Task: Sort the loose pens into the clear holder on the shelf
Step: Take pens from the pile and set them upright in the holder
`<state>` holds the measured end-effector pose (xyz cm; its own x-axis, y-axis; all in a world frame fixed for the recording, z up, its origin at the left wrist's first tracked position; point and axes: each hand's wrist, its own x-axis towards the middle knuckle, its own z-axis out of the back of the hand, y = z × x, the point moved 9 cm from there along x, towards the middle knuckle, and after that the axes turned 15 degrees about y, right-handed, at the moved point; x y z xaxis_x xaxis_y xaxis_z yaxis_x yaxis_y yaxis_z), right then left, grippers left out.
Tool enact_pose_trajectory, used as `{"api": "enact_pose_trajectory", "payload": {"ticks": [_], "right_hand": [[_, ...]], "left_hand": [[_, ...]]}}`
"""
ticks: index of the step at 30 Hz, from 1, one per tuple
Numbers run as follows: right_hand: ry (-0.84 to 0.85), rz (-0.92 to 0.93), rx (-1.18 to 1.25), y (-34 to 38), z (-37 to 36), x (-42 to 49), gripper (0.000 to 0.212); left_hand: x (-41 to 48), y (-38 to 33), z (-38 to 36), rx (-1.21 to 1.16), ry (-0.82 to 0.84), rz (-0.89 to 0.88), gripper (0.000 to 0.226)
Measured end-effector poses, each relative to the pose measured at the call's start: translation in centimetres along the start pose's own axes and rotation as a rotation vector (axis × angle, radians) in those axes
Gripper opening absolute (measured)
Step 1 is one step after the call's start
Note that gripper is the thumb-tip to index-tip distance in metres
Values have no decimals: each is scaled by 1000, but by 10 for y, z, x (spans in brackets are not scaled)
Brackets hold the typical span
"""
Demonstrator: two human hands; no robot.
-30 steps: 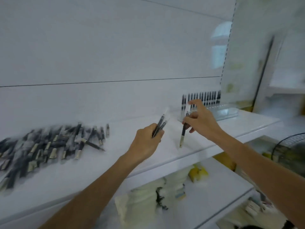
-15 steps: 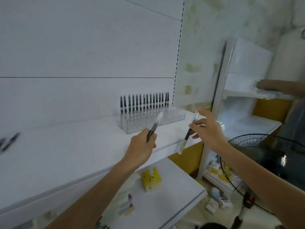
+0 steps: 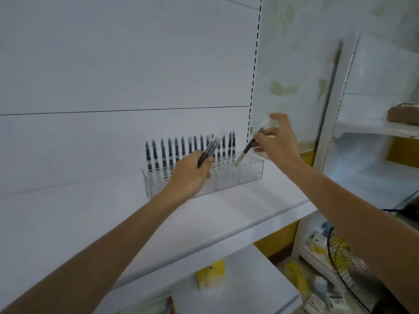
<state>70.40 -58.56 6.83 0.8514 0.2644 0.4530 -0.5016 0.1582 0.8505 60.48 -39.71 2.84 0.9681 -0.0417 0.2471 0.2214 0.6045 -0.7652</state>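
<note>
While the pile of loose pens that lay at the left of the shelf a second ago is now out of view, the clear holder stands at the back of the white shelf, against the wall panel, much where it was half a second ago. A row of dark pens stands upright in its rear slots. The left hand has risen from below the shelf edge and now lies in front of the holder's middle, fingers curled round a small bunch of pens, at least two, whose clear ends slant up and to the right across the standing row. The right hand has moved up and in from beyond the shelf's right end; it pinches a single pen near its upper end between thumb and fingers. That pen slants down to the left, and its pale tip, which half a second ago hung below the shelf edge, now sits at the top of the holder's right end; I cannot tell whether it has entered a slot. Below, a yellow box lies on a lower shelf, and a black wire fan stands at the right.
</note>
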Motion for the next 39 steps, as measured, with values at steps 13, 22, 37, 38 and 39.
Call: {"api": "enact_pose_trajectory", "payload": {"ticks": [13,22,37,38,39], "right_hand": [[109,330,-249,-29,13,102,49],[288,401,-195,-48,-5,124,50],[434,376,-556,-67,-41,116,52],[340,429,-608,-59,-36,115,54],[251,492,-618,-49,-33,110,53]], "left_hand": [[50,7,-35,-12,-213,159,15],[46,16,-50,-79,-350,239,16],[26,23,-47,-98,-403,255,20],[23,24,-44,-110,-413,254,20],[20,25,-41,-125,-423,252,20]]}}
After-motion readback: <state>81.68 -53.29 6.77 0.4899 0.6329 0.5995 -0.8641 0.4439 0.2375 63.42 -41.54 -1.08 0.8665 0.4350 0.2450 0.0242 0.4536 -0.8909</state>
